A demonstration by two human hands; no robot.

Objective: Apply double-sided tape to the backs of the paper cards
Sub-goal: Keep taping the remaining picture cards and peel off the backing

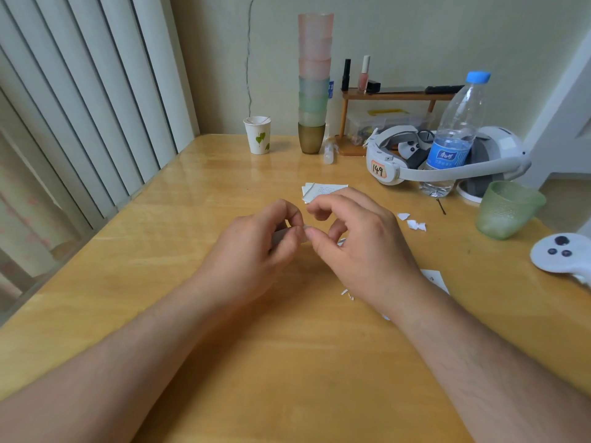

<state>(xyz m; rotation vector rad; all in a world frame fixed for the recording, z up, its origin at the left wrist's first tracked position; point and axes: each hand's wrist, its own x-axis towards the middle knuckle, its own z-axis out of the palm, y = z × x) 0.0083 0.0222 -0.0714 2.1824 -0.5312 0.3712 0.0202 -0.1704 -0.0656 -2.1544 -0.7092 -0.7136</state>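
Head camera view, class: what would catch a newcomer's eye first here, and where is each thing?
First, the left hand and right hand meeting at the middle of the wooden table, pinching something small between their fingertips. Next, the tall stack of pastel cups by the far wall, then the water bottle standing at the white headset to the right.

Beyond the right hand (361, 247), a handwritten "149" is showing on an orange sticker (378, 170) on the white headset (447, 158). The water bottle's blue label (447, 155) is carrying print too blurred to read.
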